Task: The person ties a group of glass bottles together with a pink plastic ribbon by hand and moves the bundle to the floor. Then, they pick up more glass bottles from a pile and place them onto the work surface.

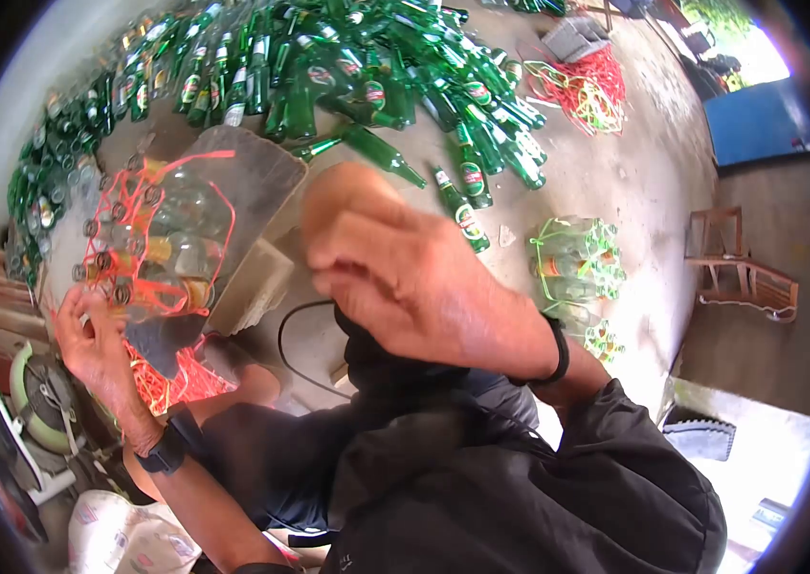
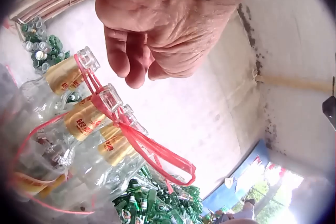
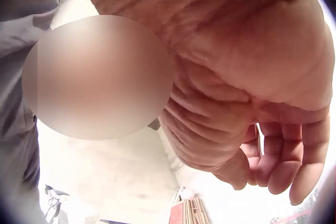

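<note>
A bundle of clear bottles (image 1: pixel 170 244) with gold neck labels (image 2: pixel 84 120) is tied with red plastic strap (image 2: pixel 157 157); in the head view it leans at the left. Beside its necks is my left hand (image 1: pixel 94 349), its fingers loosely bent, with nothing visible in them; the left wrist view shows the same hand (image 2: pixel 163 24) above the necks. My right hand (image 1: pixel 405 273) is raised close to the head camera, away from the bundle. In the right wrist view that hand (image 3: pixel 236 77) has loosely bent fingers and no object visible in them.
Green bottles (image 1: pixel 299 105) lie in a large heap across the back. Another tied bundle (image 1: pixel 577 258) stands at the right. Red strap lies in piles at the back (image 1: pixel 601 81) and beside the left hand (image 1: pixel 175 383). A wooden chair (image 1: pixel 744 273) is far right.
</note>
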